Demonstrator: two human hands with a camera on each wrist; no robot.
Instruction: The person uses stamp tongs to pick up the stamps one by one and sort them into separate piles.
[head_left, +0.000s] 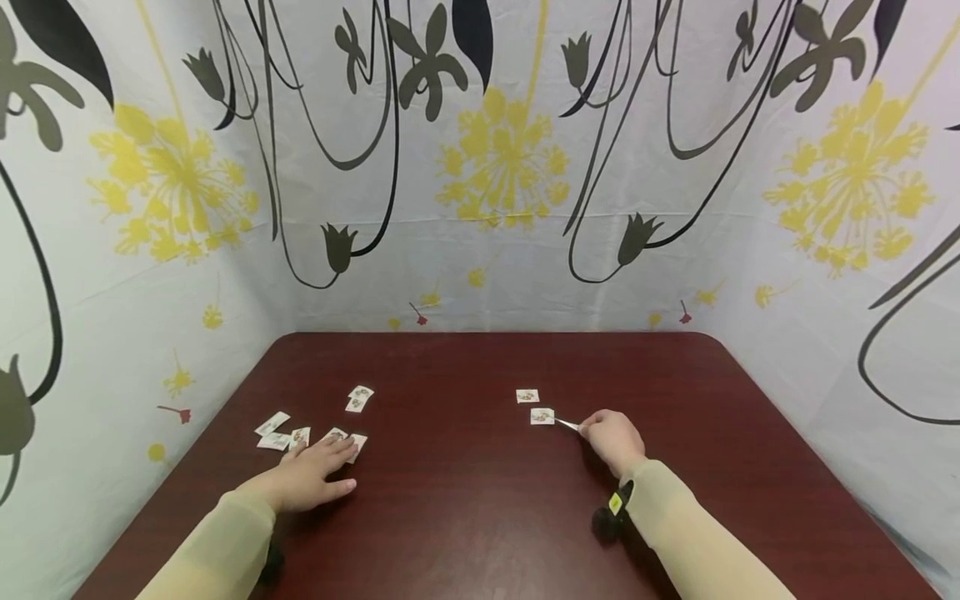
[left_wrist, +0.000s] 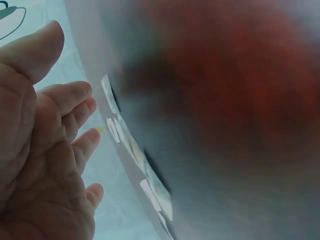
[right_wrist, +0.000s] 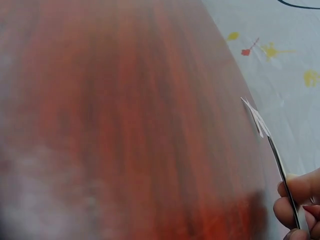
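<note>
My right hand (head_left: pixel 615 442) pinches a pair of slim metal tweezers (right_wrist: pixel 282 172) between thumb and fingers. Their tips meet the edge of a small white printed card (head_left: pixel 541 417); whether they grip it I cannot tell. Just behind it a second such card (head_left: pixel 527 396) lies flat. On the left my left hand (head_left: pixel 309 477) is spread with straight fingers over a loose group of similar cards, its fingertips partly hiding one card (head_left: pixel 358 448). In the left wrist view the fingers (left_wrist: pixel 75 95) hold nothing, and cards (left_wrist: pixel 132 147) lie beyond them.
Farther left on the dark red table (head_left: pixel 442 517) lie more cards (head_left: pixel 272 423), some overlapping. Two overlapping cards (head_left: pixel 359 398) sit behind the left group. A white flower-patterned cloth (head_left: pixel 480 275) hangs along the back and both sides.
</note>
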